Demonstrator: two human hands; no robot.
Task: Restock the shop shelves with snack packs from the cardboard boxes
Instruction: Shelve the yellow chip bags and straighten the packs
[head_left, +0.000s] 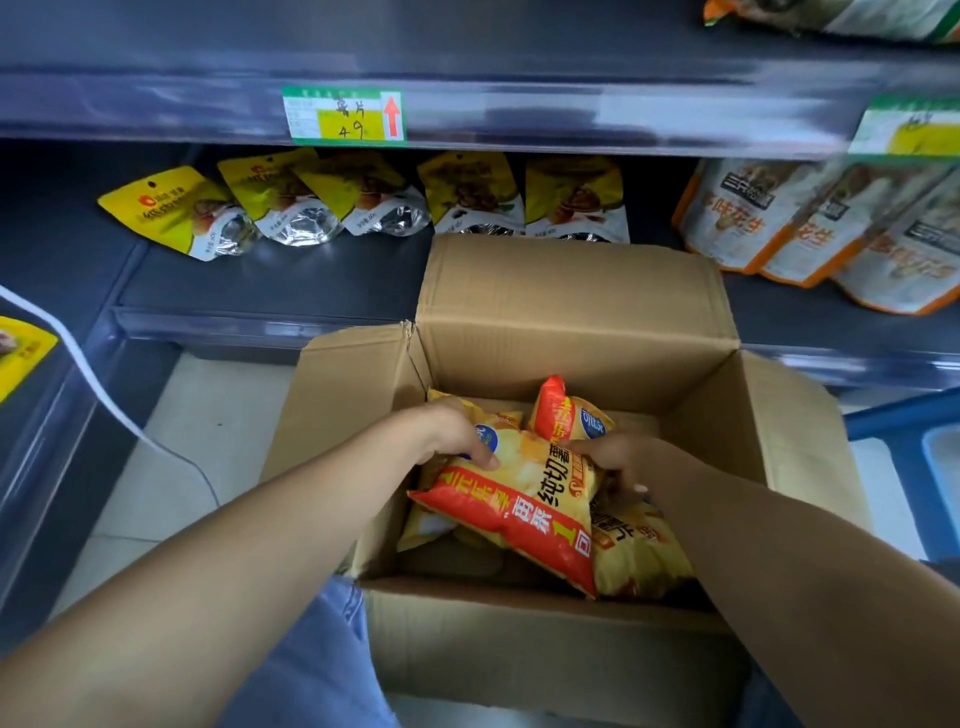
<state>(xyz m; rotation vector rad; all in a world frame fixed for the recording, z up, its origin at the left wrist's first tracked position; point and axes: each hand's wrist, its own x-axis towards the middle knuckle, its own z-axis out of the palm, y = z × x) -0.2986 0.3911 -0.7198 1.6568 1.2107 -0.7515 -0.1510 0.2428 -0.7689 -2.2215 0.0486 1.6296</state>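
Two hands are down in the open cardboard box (571, 312), seen from the head camera. We find the top chip pack (519, 504) lying between them, red-banded end nearest us, long axis running near to far with a slight slant. Our left hand (457, 434) curls its fingers (485, 458) round the far left corner; our right hand (623, 465) pinches the right edge. Both sit equally close. We judge the lift goes up and far, toward the shelf (260, 291) beyond the box.
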